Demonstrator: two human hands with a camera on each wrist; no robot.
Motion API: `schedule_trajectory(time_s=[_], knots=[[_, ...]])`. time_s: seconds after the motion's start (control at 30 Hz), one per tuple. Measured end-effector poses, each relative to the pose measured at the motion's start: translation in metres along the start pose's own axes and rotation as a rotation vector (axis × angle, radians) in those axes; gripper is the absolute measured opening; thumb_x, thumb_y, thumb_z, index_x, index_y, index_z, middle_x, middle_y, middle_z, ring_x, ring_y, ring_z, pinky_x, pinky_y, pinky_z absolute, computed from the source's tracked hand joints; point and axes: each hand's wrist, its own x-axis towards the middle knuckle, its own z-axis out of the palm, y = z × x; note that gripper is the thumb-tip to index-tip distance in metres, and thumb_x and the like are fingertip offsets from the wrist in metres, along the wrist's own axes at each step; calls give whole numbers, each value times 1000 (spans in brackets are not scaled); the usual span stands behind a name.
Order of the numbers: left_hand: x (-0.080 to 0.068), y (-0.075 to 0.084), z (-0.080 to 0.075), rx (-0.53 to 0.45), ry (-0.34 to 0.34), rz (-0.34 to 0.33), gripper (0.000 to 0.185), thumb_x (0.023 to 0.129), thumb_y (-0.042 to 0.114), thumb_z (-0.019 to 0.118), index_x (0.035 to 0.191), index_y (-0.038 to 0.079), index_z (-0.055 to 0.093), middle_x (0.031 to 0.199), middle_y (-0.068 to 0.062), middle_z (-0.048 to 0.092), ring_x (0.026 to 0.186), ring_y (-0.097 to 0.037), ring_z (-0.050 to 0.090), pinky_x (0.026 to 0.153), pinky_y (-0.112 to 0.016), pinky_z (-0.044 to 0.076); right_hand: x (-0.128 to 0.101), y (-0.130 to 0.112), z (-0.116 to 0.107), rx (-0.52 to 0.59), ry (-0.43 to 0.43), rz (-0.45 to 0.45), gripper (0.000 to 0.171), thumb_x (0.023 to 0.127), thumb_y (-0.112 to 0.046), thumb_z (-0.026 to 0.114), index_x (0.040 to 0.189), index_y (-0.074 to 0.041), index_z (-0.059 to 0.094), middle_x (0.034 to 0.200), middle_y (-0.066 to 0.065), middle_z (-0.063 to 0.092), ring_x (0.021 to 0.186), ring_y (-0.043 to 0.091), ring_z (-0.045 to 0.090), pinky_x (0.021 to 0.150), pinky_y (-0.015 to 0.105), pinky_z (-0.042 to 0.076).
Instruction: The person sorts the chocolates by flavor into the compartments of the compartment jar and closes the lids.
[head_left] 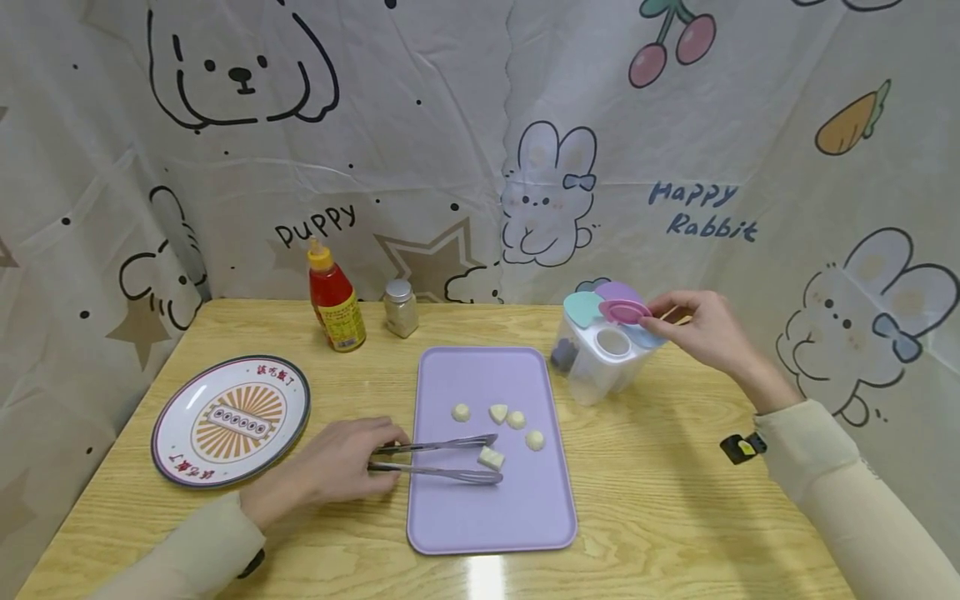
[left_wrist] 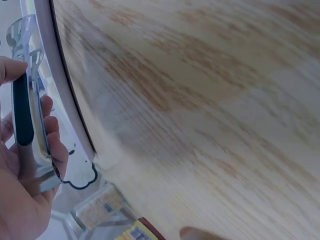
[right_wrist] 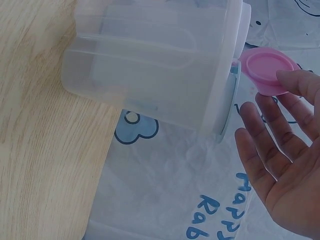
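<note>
My left hand (head_left: 337,461) grips metal tongs (head_left: 457,475) with dark handles, seen closer in the left wrist view. The tongs' tips are spread over a purple tray (head_left: 487,527), on either side of a whitish block-shaped piece (head_left: 491,457). Several small pale pieces (head_left: 516,420) lie farther up the tray. At the back right, my right hand (head_left: 708,329) pinches the raised pink lid (head_left: 625,312) of a clear compartment container (head_left: 600,375) between thumb and fingers. A round opening (head_left: 612,341) shows in the container's white top. Its teal lid (head_left: 582,308) and purple lid (head_left: 618,290) are beside the pink one.
A white patterned plate (head_left: 292,433) sits on the wooden table (head_left: 660,500) at the left. Behind it stand a red sauce bottle (head_left: 333,296) with a yellow cap and a small glass shaker (head_left: 401,310). A printed cloth (head_left: 442,167) hangs behind the table.
</note>
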Motion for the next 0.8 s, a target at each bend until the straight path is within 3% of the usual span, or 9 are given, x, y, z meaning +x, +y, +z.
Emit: schedule_trajectory(time_s=[0.2,0.63,0.8], knots=[[3,0,2,-30,14,3,30,90,48,80,112,28,74,91,13,66,72,1,49,63,-20,40,0,0,0,-3,2,0,21,97,-23,77,108,-6,78,103,16,78,82,3,63,66,22,54],[7,5,3,-12,56,88,19,92,40,80,103,24,77,89,12,68,70,5,47,62,-18,41,-1,-1,0,21,8,-4,22,96,-23,78,109,-5,79,105,17,78,83,1,62,66,19,53],[9,7,3,-20,70,124,10,93,35,79,97,26,77,84,15,63,67,7,45,59,-16,38,-1,-1,1,5,10,2,22,96,-24,78,109,-6,79,103,16,78,82,1,63,67,20,54]])
